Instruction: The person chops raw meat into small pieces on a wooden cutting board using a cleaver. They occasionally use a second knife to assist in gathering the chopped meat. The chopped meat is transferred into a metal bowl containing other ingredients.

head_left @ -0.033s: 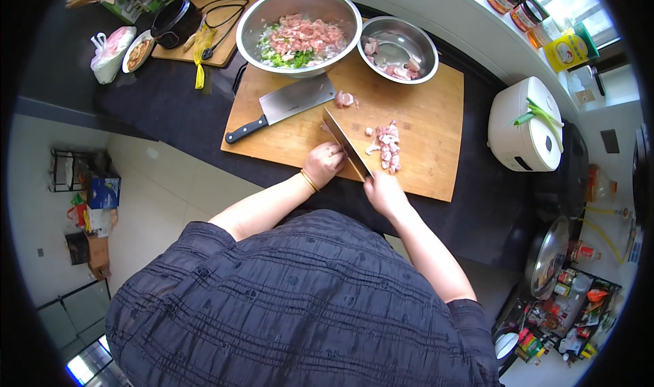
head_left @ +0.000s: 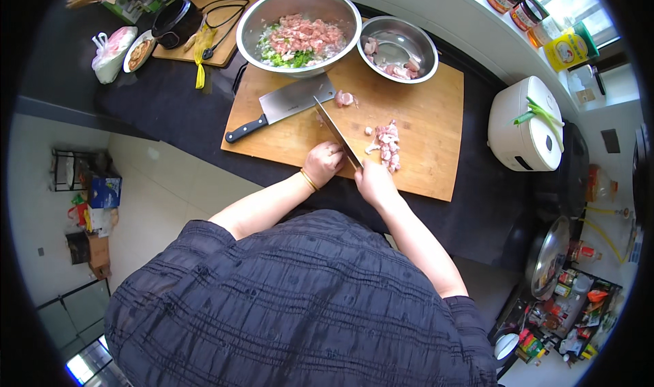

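My right hand (head_left: 376,183) is closed round the handle of a kitchen knife (head_left: 336,128), its blade pointing away and to the left over the wooden cutting board (head_left: 430,135). Close against the blade's left side, my left hand (head_left: 323,164) has its fingers curled at the board's near edge; what they hold is hidden. Small cut pieces of meat (head_left: 387,140) lie in a strip right of the knife. A larger lump of meat (head_left: 345,99) sits beyond the blade. Flat on the board's left side rests a cleaver (head_left: 298,100) with a black handle.
A big steel bowl (head_left: 249,41) of minced meat and chopped greens stands behind the board. Beside it, a smaller steel bowl (head_left: 429,53) holds meat chunks. A white rice cooker (head_left: 521,128) with a green onion (head_left: 543,117) on top stands right. A white bag (head_left: 112,52) lies far left.
My right hand has shifted slightly away and to the left, carrying the knife's tip toward the cleaver. The left hand stays almost where it was.
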`<state>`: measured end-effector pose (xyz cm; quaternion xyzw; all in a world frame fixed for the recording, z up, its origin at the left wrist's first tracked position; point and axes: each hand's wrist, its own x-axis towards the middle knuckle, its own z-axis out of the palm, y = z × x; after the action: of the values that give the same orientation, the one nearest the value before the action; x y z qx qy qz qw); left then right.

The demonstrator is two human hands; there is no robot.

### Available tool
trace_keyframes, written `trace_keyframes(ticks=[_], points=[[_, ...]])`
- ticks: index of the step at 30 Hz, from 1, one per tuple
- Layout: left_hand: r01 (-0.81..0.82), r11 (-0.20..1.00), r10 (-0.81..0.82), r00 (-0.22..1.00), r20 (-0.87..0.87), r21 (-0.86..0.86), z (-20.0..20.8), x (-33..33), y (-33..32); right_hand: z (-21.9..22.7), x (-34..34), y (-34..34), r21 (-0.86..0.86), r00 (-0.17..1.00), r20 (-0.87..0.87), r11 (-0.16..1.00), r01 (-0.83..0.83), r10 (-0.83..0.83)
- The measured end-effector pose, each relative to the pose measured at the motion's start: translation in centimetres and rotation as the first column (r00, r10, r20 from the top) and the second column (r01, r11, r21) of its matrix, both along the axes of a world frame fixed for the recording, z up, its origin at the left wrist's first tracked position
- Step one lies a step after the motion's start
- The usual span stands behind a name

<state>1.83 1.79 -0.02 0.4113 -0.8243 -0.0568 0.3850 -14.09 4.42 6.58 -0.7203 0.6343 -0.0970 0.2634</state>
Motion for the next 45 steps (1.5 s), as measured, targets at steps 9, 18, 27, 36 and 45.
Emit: trace_keyframes(ticks=[9,18,27,36,45], points=[[-0.025,1.0,0.025,1.0,-0.006,-0.018,-0.1,-0.9,0.3,2.7,-6.9,5.0,0.213,1.0,0.008,0.977,-0.021,0.02],[-0.001,0.999,-0.002,0.998,0.061,0.051,0.4,-1.1,0.5,0.9,-3.8,1.3,0.102,0.998,0.054,0.995,-0.025,0.019],[-0.063,0.835,0.101,0.994,-0.04,0.546,2.3,-5.4,-2.4,3.1,-10.4,3.5,0.191,0.895,0.335,0.951,0.242,-0.295],[0.076,0.688,-0.092,0.996,-0.018,0.722,5.8,-3.6,-6.1,4.6,-12.6,5.4,-0.139,0.944,0.262,0.96,0.243,-0.201],[0.132,0.707,-0.164,0.986,-0.02,0.695,7.3,-3.8,-8.7,3.8,-16.2,5.9,-0.429,0.997,-0.078,0.903,-0.035,0.002]])
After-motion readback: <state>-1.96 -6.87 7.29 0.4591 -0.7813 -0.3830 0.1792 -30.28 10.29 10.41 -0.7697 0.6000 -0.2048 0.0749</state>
